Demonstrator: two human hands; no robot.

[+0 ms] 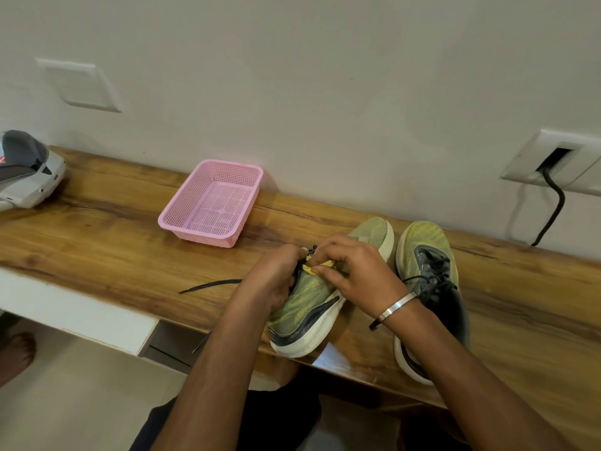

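Two green running shoes with white soles stand side by side on a wooden shelf (107, 242). Over the lacing of the left shoe (309, 304) both my hands work. My left hand (276, 278) grips the black lace (211, 284) at the shoe's upper, and one loose end trails left across the wood. My right hand (354, 275), with a metal bangle on the wrist, pinches the lace near the eyelets. The right shoe (426, 255) stands laced, partly behind my right forearm.
A pink mesh basket (195, 203) stands against the wall, left of the shoes. A grey and white shoe (29, 170) lies at the shelf's far left. A wall socket (553, 157) with a black cable is at the right. Someone's bare foot (16, 353) shows on the floor.
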